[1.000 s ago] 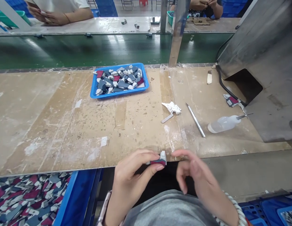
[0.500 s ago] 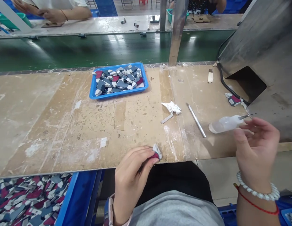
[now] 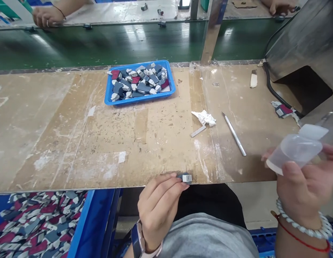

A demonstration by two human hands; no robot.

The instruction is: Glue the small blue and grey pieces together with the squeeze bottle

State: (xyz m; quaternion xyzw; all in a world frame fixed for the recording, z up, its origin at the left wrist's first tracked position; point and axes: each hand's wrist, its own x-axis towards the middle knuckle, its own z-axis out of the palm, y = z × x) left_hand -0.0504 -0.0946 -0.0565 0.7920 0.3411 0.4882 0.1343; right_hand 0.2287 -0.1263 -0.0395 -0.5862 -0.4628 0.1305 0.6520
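Spanning scuffed workbench, green conveyor.

Blue tray of pieces, knife, crumpled paper.

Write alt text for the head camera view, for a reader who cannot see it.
Seated at a worn workbench, a person pinches a small grey piece in the left hand at the bench edge and holds a clear squeeze bottle in the right hand. Farther back sit a blue tray of similar pieces, a metal craft knife and crumpled paper.
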